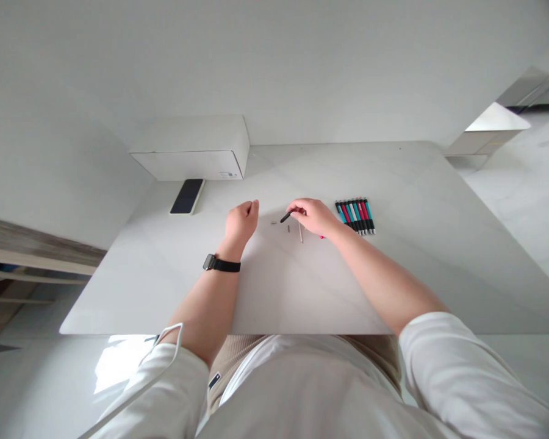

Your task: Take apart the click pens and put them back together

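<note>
My right hand (315, 216) rests on the white table (407, 244) with its fingers pinched on a short black pen part (286, 216) that points left. A bit of red shows under that hand's heel. Just below the black piece lie small loose parts: a thin white refill (301, 232) and tiny grey bits (288, 229). My left hand (241, 221), with a black watch on its wrist, is curled into a loose fist a little to the left; what it holds, if anything, is hidden. A row of several assembled pens (355, 216) in teal, red and black lies right of my right hand.
A white box (194, 148) stands at the table's far left against the wall. A dark phone (187, 196) lies flat in front of it. A white cable hangs near my left sleeve at the table's near edge.
</note>
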The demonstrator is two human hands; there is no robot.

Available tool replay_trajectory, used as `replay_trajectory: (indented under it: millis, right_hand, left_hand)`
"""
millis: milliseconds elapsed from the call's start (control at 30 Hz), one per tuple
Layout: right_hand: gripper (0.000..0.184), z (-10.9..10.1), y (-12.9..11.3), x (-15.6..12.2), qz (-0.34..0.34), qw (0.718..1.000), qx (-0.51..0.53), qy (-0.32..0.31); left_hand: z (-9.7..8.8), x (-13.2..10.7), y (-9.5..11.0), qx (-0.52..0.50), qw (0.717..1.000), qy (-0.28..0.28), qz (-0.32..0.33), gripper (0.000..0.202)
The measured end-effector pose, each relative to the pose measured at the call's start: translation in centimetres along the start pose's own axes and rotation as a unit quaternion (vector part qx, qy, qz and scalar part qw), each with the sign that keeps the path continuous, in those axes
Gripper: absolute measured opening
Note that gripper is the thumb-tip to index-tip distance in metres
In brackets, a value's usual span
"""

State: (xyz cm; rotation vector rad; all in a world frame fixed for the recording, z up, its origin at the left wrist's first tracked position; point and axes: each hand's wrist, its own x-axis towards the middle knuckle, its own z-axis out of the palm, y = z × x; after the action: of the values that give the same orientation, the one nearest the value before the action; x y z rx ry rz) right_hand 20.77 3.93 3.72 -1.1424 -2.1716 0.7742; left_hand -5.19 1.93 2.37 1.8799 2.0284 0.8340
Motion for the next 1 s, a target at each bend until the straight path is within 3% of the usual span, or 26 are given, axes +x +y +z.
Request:
replay_trajectory:
  millis: [267,467,633,1000]
  right_hand:
    - [0.018,1.3,-0.5,1.8,-0.015,0.979,-0.135,-0.152]
    - [0.024,1.7,0.0,3.6,-0.031,0.965,-0.217,-0.145]
    - [0.024,1.7,0.4,4.6,-0.048,0.963,-0.223,-0.143]
    - [0.028,1.8,0.4,4.7,-0.063,0.960,-0.190,-0.195]
  left_hand:
    - [1.1,0.7,-1.3,-0.074,0.997,0.001,-0.030,0.048]
    - [1.4,0.3,-1.1,-0.075,0.993,-0.059,0.067,0.024]
    - [1.6,-0.2,-1.1,-0.019,0.983,-0.111,0.148,0.023]
    - [0.8,-0.2,-1.4,-0.007,0.972,-0.145,0.187,0.022]
